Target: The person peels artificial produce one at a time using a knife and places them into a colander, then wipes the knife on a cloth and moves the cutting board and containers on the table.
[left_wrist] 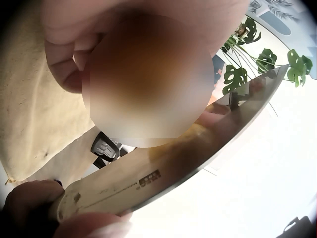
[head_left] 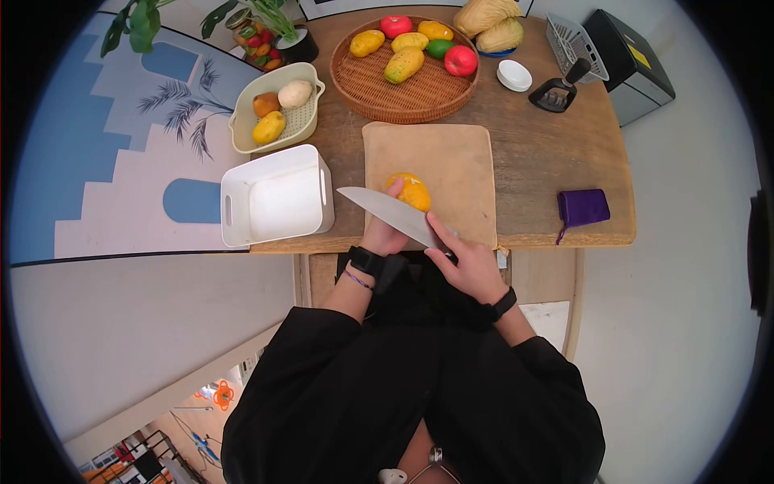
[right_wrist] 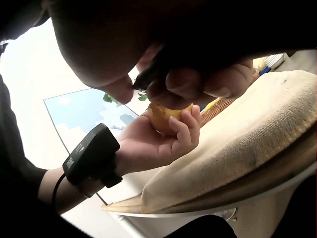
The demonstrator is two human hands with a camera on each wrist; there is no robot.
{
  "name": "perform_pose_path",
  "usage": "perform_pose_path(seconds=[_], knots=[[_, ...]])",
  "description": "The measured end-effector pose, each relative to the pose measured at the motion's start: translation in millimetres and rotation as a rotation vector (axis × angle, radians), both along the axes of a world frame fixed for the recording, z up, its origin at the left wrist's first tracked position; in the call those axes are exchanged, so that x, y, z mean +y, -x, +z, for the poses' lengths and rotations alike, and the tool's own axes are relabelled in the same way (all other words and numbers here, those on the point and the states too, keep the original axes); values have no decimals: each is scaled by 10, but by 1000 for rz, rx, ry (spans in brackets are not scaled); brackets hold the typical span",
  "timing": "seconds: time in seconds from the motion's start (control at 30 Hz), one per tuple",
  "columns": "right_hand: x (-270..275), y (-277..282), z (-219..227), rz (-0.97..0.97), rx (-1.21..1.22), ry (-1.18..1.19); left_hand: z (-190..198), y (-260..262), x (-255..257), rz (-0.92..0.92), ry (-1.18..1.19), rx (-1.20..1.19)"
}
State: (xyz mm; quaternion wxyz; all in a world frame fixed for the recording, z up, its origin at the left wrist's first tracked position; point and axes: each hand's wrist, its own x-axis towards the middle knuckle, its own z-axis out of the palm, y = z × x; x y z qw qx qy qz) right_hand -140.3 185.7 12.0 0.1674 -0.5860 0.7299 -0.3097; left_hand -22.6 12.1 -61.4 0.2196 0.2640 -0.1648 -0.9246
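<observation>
Fingers of the left hand [head_left: 385, 235] curl round 1 rounded yellow fruit [head_left: 414, 194], just above the head view's centre; those of the right hand [head_left: 474, 269] clamp 1 broad steel knife [head_left: 391, 212]. Left wrist: blade slants lower left to upper right. Right wrist: fruit mid-frame.

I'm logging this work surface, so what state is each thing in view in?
Knife: blade bare, gripped.
Right hand: curled round the knife's handle.
Left hand: holding the yellow fruit.
Yellow fruit: held; cannot tell whether cut.
White bin: upright, lidless.
Woven tray: upright, holding produce.
Pale green basket: upright, holding three items.
Tan mat: spread flat.
</observation>
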Motion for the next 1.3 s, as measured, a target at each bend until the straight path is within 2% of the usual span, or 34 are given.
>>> perform_pose_path(seconds=[0.1, 0.17, 0.27, 0.37, 0.5, 0.57, 0.67, 0.77, 0.87, 0.97, 1.03, 1.17, 1.27, 1.3], knots=[[-22, 8, -8, -14, 6, -14, 141, -12, 46, -47, 66, -43], [-25, 9, -19, -14, 10, -42, 153, -18, 50, -8, -4, 30], [-9, -4, -52, -5, 8, -30, 264, -40, 23, 0, 11, 104], [9, -27, -86, -7, -42, 9, 104, -59, -8, -39, 7, 137], [17, -28, -129, -42, 13, -13, -38, -39, -3, -74, -42, 163], [11, -13, -125, -58, 36, -26, 24, -15, 48, -29, -29, 72], [9, 30, -90, -55, 85, -55, 51, -1, 78, 11, -12, 57], [6, 35, -83, -23, 110, -46, 13, -16, 45, -59, 24, 129], [-6, 29, -130, -22, 133, -30, 91, 27, 106, 11, 8, 67], [-14, 11, -130, -20, 103, -1, 80, 24, 144, -24, -5, 116], [-11, 3, -83, -9, 138, -81, 58, 23, 165, -40, -5, 106], [-36, 8, -125, -20, 124, -74, 42, 50, 211, -47, 14, 61], [-72, 35, -214, -57, 110, 32, 138, 123, 313, 40, 37, -59], [-83, 62, -242, -98, 18, 64, 146, 96, 299, 40, 37, -60]])
